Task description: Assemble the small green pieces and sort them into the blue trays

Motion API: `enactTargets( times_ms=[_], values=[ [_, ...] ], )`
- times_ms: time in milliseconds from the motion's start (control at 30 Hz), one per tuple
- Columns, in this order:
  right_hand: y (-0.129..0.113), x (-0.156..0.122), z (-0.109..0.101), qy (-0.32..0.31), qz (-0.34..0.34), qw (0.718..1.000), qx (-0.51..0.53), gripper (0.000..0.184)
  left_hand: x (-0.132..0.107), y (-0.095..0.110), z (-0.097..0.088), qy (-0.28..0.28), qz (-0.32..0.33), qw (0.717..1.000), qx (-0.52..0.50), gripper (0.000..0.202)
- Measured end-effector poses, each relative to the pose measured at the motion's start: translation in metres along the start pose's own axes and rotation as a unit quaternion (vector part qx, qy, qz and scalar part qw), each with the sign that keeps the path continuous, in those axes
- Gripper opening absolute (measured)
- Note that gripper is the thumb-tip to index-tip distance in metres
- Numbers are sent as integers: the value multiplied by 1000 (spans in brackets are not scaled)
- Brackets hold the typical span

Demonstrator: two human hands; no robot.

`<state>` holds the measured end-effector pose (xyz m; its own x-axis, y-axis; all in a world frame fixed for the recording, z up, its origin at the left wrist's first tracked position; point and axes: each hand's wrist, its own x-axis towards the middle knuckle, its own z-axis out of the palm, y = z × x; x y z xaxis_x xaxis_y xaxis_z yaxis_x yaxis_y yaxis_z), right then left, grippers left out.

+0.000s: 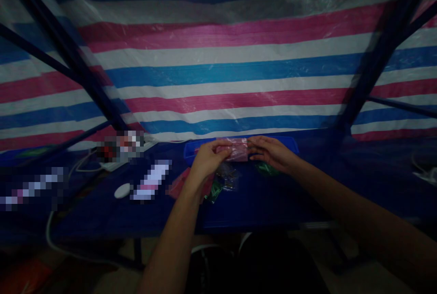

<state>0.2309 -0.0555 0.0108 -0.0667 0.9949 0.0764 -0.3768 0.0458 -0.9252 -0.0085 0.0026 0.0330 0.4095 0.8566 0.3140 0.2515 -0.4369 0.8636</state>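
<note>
The left hand point(209, 158) pinches the left end of a pink bag point(238, 150) between thumb and bent fingers, while the right hand point(273, 152) has its fingers curved and slightly parted at the bag's right edge — too dim to tell whether they grip it or only touch it. The bag is see-through, thin and shiny, held up across the near side of a long, shallow blue tray point(292, 143) at the far part of the desk point(259, 210). Just nearer, under and beside the left wrist, lie a flat pink packet point(177, 184), a crinkled clear bag point(231, 176) with small pieces inside, and some green pieces point(215, 191); a green packet point(268, 169) lies below the right hand. Farther left are a round white disc point(122, 190) with a smooth surface and a pixelated oblong point(152, 180). The desk is dark blue, with a pale cable point(51, 225) hanging at its left. Behind it, a wrinkled plastic sheet point(235, 75) in pink, white and blue stripes forms the wall — dark slanting posts point(378, 64) stand at both sides.
</note>
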Motion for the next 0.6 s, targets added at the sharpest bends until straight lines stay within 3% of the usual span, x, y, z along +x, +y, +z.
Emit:
enactTargets(
  times_ms=[167, 267, 400, 600],
  values=[
    [-1, -2, 0, -6, 24, 1000, -20, 22, 26, -26, -48, 132, -19, 987, 92, 32],
    [0, -2, 1, -17, 26, 999, -25, 22, 35, -39, -74, 172, -32, 970, 168, 30],
    [0, -4, 3, -16, 31, 999, -28, 22, 42, -48, -86, 136, -69, 950, 272, 28],
    [1, -4, 1, -24, 34, 998, -37, 23, 54, -49, -76, 30, -73, 951, 297, 30]
  ],
)
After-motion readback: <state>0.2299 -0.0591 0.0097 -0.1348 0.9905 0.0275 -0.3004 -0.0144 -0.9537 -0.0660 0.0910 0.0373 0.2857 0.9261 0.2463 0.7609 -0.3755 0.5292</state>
